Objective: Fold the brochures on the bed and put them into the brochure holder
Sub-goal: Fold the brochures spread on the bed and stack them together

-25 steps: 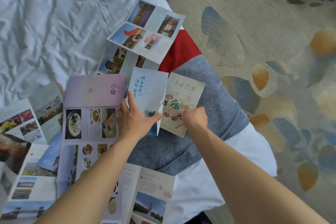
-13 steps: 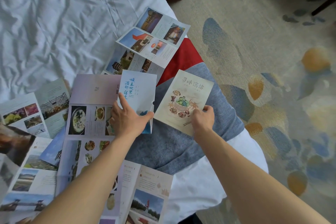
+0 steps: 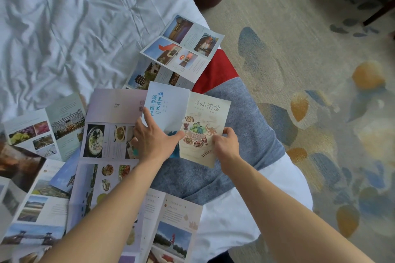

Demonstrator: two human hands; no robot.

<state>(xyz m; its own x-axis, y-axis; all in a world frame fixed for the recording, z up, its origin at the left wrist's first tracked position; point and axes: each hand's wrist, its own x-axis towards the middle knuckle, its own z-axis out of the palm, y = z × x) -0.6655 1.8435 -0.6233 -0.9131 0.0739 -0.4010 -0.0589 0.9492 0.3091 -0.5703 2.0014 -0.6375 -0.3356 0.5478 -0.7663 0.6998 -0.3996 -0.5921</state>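
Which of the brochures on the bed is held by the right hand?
The beige brochure with the food basket drawing; the right hand pinches its lower right edge. The others lie flat, unfolded.

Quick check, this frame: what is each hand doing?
Left hand: open, fingers spread flat, pressing on the blue brochure.
Right hand: pinches the lower right edge of the beige brochure.

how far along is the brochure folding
Early. Two folded brochures, blue-lettered and beige food-cover, lie on the grey runner; left hand rests on one, right hand grips the other. Several unfolded brochures remain. No holder in view.
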